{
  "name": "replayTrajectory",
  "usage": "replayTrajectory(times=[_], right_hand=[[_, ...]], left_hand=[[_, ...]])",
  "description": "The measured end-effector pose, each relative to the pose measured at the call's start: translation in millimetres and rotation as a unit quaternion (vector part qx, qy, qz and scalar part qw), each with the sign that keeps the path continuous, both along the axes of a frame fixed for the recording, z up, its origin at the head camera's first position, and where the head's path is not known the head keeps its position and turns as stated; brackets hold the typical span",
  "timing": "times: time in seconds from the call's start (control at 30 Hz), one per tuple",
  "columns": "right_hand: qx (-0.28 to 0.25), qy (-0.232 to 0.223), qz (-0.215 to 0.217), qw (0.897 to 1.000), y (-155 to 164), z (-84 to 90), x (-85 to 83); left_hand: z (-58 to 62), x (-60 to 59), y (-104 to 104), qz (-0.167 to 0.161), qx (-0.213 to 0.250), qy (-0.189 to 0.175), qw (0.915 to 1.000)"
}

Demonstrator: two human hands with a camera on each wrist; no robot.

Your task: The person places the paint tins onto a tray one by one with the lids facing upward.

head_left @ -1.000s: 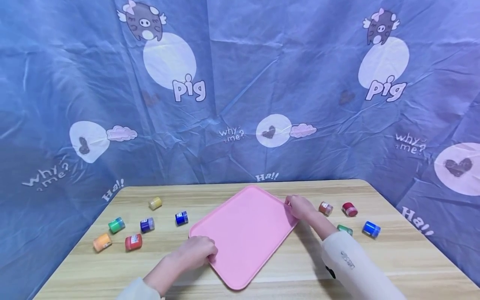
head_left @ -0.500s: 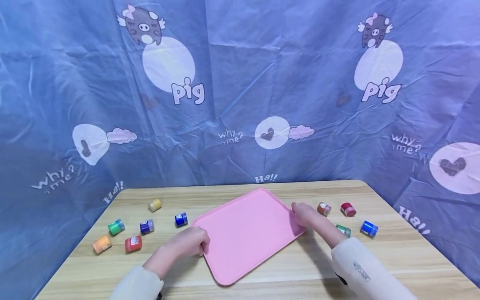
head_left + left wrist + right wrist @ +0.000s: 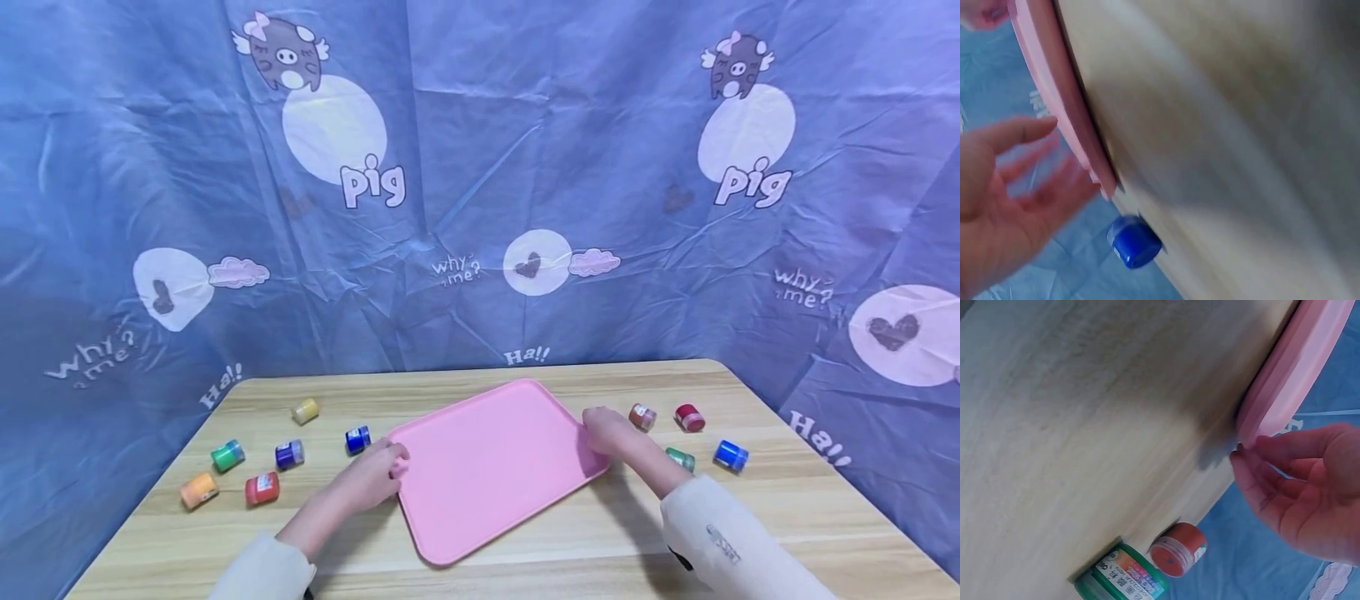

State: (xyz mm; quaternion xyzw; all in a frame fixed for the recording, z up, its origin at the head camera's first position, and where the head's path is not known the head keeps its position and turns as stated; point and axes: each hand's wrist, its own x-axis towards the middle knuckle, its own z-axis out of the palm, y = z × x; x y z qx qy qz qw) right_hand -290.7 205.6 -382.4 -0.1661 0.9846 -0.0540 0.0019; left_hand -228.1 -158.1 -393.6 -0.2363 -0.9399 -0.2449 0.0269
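Pink tray [image 3: 491,467] at lower centre of head view, flat on worktop [image 3: 570,542], long axis running lower left to upper right. Left hand [image 3: 371,477] at its left corner, fingers [image 3: 1019,132] spread, barely touching rim. Right hand [image 3: 611,432] at right corner, fingers [image 3: 1272,464] curled, pinching rim.

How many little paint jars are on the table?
10: six left of the tray – yellow, green, two blue, orange, red; four right – orange-red, red, green, blue.

Left hand [image 3: 375,475] at 7 o'clock, fingers straight and spread; right hand [image 3: 611,433] at 4 o'clock, fingertips [image 3: 1249,464] curled.
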Motion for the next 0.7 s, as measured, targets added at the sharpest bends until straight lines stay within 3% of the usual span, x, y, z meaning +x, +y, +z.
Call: replayTrajectory(times=[0.07,0.17,0.37,0.6,0.7], right_hand=[[-0.015,0.013,0.002,1.0,0,-1.1,-3.5],[-0.036,0.024,0.002,0.999,-1,-3.4,-10.5],[-0.069,0.03,-0.016,0.997,0,-8.5,-22.6],[-0.056,0.028,-0.03,0.998,-1,-5.5,-23.6],[-0.037,0.017,-0.033,0.999,-2,-3.1,-21.3]], left_hand=[[-0.5,4.8,2,0.07,0.017,-0.02,0.9972],[0.4,10.7,7,0.116,0.022,-0.058,0.9914],[0.8,18.5,19,0.122,0.037,-0.143,0.9816],[-1.1,11.2,25,0.127,0.083,-0.169,0.9738],[-1.7,7.3,25,0.132,0.082,-0.175,0.9722]])
